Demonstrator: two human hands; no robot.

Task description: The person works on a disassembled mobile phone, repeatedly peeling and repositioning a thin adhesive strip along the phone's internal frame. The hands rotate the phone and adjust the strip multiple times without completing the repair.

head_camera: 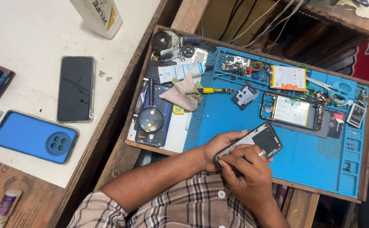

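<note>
My left hand (pixel 216 145) cradles a dark opened phone (pixel 264 139) from underneath, just above the near edge of a blue repair mat (pixel 302 162). My right hand (pixel 248 172), with a ring on one finger, curls over the phone's near end, fingertips pressed on its edge. Whether a small tool sits under those fingers is hidden. Beyond the hands, a second opened phone (pixel 292 110) lies on the mat with its white battery showing.
A wooden tray (pixel 368 139) frames the mat. On it lie a loose battery (pixel 288 78), blue scissors (pixel 338 90), a yellow-handled screwdriver (pixel 212 90), a magnifying glass (pixel 150 118) and a pink cloth (pixel 179 96). On the white table at left are a black phone (pixel 75 88), a blue phone (pixel 32 137) and a white bottle (pixel 98 14).
</note>
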